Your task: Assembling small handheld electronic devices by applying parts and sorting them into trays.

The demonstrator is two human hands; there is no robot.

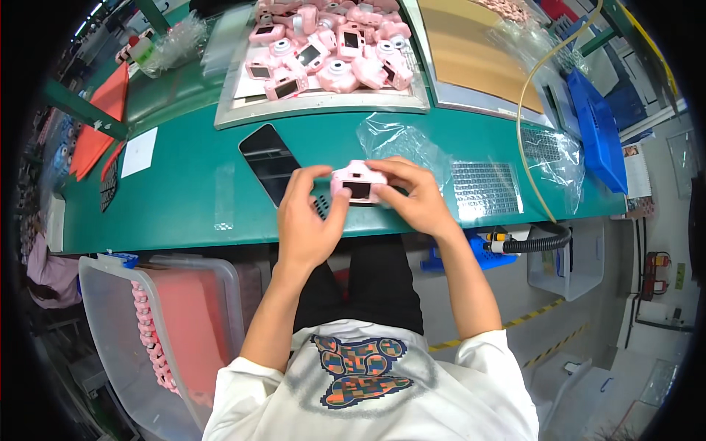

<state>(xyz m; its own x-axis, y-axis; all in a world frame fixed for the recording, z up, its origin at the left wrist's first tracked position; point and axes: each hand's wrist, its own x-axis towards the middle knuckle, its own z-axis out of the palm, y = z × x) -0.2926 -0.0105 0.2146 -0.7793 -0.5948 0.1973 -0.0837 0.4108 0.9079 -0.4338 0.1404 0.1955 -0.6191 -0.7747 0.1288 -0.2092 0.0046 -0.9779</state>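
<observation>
Between my two hands is a small pink toy camera [358, 184], its dark screen side facing me, just above the near part of the green bench. My left hand [307, 213] grips its left end, thumb on the lower left corner. On the right end, my right hand [412, 192] pinches it with the index finger on top and the thumb beside the screen. A black smartphone [269, 162] lies left of the camera. Under my left fingers shows part of a small dark dotted sheet [321, 206]. Behind my right hand lies crumpled clear plastic film [403, 143].
A tray [323, 112] heaped with pink toy cameras stands at the back. Right are a sheet of small clear stickers [485, 187], a brown board [478, 55], a hanging yellowish hose [522, 125] and a blue bin [594, 132]. A clear tub [110, 323] stands below left.
</observation>
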